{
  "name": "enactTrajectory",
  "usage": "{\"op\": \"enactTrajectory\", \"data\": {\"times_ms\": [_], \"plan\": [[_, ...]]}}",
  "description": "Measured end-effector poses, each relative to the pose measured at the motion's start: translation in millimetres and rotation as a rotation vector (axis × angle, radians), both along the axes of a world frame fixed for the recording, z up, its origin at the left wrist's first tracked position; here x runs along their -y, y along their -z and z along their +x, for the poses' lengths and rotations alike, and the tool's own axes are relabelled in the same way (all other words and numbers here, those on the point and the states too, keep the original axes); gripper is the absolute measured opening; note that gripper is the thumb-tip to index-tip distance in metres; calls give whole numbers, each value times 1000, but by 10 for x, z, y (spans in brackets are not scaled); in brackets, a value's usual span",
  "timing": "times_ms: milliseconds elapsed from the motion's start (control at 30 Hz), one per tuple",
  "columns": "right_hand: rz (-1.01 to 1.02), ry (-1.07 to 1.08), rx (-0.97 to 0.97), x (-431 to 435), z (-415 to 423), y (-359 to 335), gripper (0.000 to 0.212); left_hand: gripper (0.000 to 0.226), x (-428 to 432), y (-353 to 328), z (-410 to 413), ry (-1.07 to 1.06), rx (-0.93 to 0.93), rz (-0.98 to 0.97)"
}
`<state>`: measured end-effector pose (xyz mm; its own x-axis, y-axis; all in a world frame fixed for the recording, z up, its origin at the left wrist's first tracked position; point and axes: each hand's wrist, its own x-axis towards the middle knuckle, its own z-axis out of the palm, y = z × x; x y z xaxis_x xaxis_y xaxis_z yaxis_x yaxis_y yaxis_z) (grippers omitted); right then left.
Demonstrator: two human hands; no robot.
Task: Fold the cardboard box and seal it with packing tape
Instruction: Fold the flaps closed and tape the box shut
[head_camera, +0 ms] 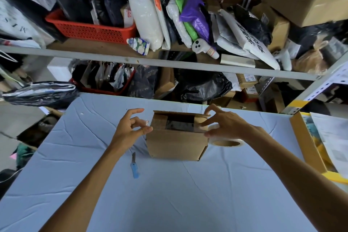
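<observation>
**Cardboard box [177,143] on clothed table [169,203]**

Long axis left to right, top upward, toward the far edge. Clear tape [179,124] pinched at its left top edge by left hand [130,128]; right edge pressed by right hand's [224,124] spread fingers. Tape roll [227,143] just right; knife [134,167] front-left; bare cloth nearside.

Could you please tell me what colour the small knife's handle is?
Light blue; the knife shows best in the head view.

The tape roll [227,143] is partly hidden behind the right hand [224,124] and the box [177,145]. Whether clear tape is pinched in the left hand [130,128] cannot be told.
</observation>
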<state>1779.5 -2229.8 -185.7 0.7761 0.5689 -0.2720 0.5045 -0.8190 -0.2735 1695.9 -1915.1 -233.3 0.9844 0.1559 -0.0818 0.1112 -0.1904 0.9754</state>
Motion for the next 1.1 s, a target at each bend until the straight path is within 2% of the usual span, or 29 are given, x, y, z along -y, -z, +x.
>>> {"op": "enactTrajectory", "data": {"times_ms": [133,500,767,1033,1100], "plan": [[12,71,-131,-2,-56,78,34,59,-5,16,12,-2,-14,39],[-19,-26,107,-30,-67,31,35,57,-17,-83,131,39,9,128],[62,-65,81,-32,-17,15,30,62,-23,-79,180,44,21,134],[94,31,25,-73,16,24,26,57,-15,8,315,48,75,111],[92,59,19,-79,42,30,23,56,8,18,373,48,74,41]]}}
